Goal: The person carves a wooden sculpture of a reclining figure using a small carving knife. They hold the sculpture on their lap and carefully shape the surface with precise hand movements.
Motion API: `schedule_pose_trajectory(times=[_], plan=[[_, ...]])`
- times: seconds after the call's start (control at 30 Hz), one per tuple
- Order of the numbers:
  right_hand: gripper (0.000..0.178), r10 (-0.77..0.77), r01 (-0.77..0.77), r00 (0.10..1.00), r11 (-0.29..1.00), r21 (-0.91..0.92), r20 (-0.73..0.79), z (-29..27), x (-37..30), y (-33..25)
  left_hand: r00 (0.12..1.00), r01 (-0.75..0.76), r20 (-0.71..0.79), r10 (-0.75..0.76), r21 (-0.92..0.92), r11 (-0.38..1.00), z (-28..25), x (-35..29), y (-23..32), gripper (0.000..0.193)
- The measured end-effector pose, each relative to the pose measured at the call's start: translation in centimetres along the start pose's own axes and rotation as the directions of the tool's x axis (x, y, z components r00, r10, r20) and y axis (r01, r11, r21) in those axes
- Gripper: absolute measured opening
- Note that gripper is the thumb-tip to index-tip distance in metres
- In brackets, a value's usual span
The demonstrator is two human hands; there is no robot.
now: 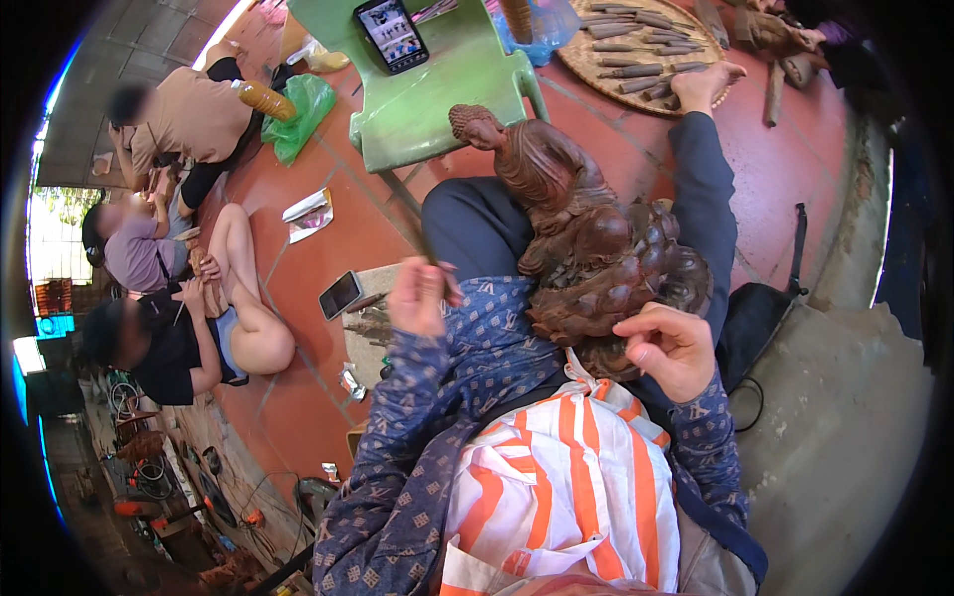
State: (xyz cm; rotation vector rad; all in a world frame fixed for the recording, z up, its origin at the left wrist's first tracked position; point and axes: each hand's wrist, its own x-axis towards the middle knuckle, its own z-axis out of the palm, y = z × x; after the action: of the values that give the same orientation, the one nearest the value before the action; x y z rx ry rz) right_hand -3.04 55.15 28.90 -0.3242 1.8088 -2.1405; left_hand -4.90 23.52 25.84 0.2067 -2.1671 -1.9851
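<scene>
A dark brown carved wooden seated Buddha statue (pixel 561 189) leans across my lap, its head toward the green chair and its knobbly carved base nearest me. My left hand (pixel 419 296) is raised left of the statue, apart from it. Its fingers are pinched together around something thin and dark that I cannot make out. My right hand (pixel 674 350) is beside the statue's base, fingers curled, with thumb and forefinger apart and nothing seen between them. Whether its fingertips touch the wood is unclear. An orange-and-white striped cloth (pixel 566 467) covers my front.
A green plastic chair (pixel 437 109) ahead carries a lit phone (pixel 391 35). A woven tray (pixel 571 60) holds several carving tools. Another phone (pixel 341 295) lies left on the tiled floor (pixel 318 248). Several people (pixel 189 119) sit at left. A black bag (pixel 760 323) lies right.
</scene>
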Motion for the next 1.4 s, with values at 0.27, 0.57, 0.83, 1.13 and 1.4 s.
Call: schedule_pose_trajectory(times=[0.27, 0.57, 0.83, 1.13, 1.4], plan=[[0.030, 0.109, -0.106, 0.991, 0.993, 0.050, -0.071, 0.9, -2.0, 0.1, 0.468, -0.623, 0.750, 0.467, -0.094, 0.776, 10.7, -1.7, 3.7, 0.016], [0.008, 0.068, -0.077, 0.894, 0.997, -0.002, -0.444, -1.4, -2.3, 0.1, 0.730, -0.620, 0.541, 0.418, 0.267, 0.737, 10.1, 0.0, 2.2, 0.072], [0.010, -0.225, 0.022, 0.885, 0.895, -0.445, -0.408, -3.2, -0.8, 0.0, 0.745, -0.578, 0.603, 0.286, 0.368, 0.728, 11.4, -0.7, -0.5, 0.125], [0.013, -0.202, 0.023, 0.893, 0.913, -0.408, -0.403, -2.7, 0.7, 0.2, 0.767, -0.500, 0.604, 0.215, 0.353, 0.790, 11.9, -0.9, -0.7, 0.130], [0.015, -0.214, 0.021, 0.903, 0.888, -0.460, -0.371, -2.7, 2.4, 0.8, 0.767, -0.498, 0.604, 0.216, 0.349, 0.793, 11.8, -0.9, -0.8, 0.130]])
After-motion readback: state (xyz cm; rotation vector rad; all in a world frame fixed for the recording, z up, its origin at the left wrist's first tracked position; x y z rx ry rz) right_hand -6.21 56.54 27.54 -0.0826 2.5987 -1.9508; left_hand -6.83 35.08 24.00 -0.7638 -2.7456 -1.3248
